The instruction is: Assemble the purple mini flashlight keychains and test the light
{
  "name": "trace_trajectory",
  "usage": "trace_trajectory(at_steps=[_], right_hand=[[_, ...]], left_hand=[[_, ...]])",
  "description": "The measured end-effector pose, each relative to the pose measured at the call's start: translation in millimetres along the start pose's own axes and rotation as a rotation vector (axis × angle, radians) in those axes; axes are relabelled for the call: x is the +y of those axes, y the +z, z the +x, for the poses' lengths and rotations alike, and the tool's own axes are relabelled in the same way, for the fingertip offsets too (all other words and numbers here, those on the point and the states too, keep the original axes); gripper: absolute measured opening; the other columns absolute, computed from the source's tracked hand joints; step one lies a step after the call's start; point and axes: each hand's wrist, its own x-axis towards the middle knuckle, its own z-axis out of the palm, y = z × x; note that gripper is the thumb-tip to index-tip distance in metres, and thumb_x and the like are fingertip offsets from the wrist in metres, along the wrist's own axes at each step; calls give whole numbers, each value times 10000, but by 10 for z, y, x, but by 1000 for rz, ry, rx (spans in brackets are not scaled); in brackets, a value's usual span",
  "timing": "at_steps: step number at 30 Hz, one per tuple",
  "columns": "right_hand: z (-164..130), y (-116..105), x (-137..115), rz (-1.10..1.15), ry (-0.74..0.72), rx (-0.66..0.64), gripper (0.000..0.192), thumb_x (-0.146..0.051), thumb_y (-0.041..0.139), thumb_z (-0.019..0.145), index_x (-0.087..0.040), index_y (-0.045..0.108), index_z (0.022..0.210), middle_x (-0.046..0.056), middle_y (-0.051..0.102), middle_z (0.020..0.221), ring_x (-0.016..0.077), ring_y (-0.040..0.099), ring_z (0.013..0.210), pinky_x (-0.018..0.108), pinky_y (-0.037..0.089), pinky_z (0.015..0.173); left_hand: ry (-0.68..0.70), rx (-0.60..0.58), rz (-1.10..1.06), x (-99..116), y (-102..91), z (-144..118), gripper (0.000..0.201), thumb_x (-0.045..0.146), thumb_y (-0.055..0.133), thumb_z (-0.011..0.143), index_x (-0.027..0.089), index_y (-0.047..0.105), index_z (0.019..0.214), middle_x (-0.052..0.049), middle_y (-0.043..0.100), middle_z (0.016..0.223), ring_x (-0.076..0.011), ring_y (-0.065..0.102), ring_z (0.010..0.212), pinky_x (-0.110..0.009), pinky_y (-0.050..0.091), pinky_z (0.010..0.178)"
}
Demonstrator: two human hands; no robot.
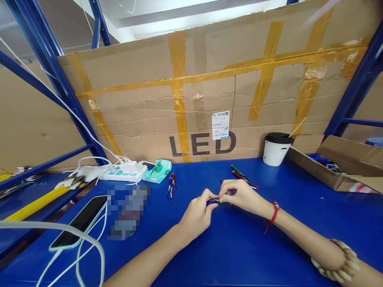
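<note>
Head view, left to right: a phone (79,220) lies on the blue table (239,255) near a power strip (124,172). Spare keychain pens (171,186) wait just beyond. The left hand (197,213) and right hand (241,195) each pinch one end of a small purple pen (213,201), seemingly to twist it. A paper cup (275,149) and cardboard box (335,167) sit right.

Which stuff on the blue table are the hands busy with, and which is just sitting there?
In use: small purple pen-light, held by left hand and right hand.

Lying about: other pen-lights, coffee cup, power strip, tissue pack, phone, cardboard box.
</note>
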Motion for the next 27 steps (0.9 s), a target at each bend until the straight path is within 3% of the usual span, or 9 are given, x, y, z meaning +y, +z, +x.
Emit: trace_trajectory(at_steps=[20, 27], right_hand=[[-9, 5, -68, -97, 76, 39, 170, -343, 625, 726, -196, 683, 665, 12, 598, 700, 111, 500, 579, 219, 366, 524], [-5, -11, -54, -126, 78, 46, 206, -389, 620, 725, -204, 699, 681, 25, 627, 726, 126, 519, 594, 227, 378, 529]], left_hand=[[57, 6, 145, -62, -20, 27, 65, 173, 417, 843, 216, 462, 862, -36, 640, 1019, -184, 606, 936, -257, 460, 752], [16, 12, 60, -96, 4, 66, 95, 176, 444, 834, 216, 492, 905, -23, 653, 979, -179, 613, 904, -245, 459, 718]])
